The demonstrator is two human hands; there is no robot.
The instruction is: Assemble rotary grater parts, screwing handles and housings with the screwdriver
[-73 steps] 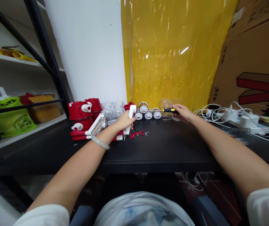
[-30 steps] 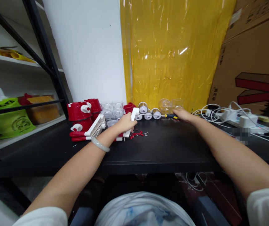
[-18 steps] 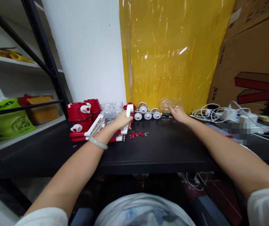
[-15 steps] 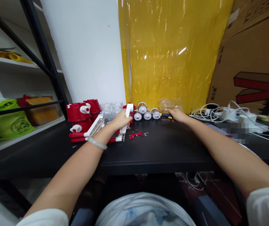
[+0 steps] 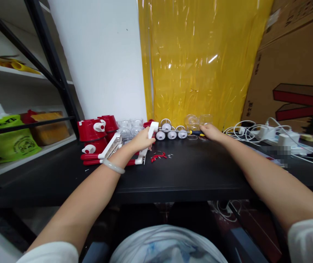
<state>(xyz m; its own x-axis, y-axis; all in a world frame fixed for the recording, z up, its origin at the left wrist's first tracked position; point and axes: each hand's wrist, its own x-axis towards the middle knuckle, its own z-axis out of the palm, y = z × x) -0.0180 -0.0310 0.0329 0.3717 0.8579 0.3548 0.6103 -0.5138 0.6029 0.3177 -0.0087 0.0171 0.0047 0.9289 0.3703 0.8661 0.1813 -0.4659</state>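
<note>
"Looking at the left hand [image 5: 142, 140], what is it doing?"

"It's squeezing a white piece [image 5: 153, 128], with the thumb pressed on it."

"And the right hand [image 5: 210, 132]?"

"Curled around the end of a screwdriver [image 5: 197, 133]. I can't see all its fingers."

"Where does the screwdriver point?"

"Left, at the top of the white piece. I can't tell if the tip goes in."

"What's close by?"

"Little red bits [image 5: 158, 157] lie on the black table [image 5: 186, 173], just right of the left hand."
</note>
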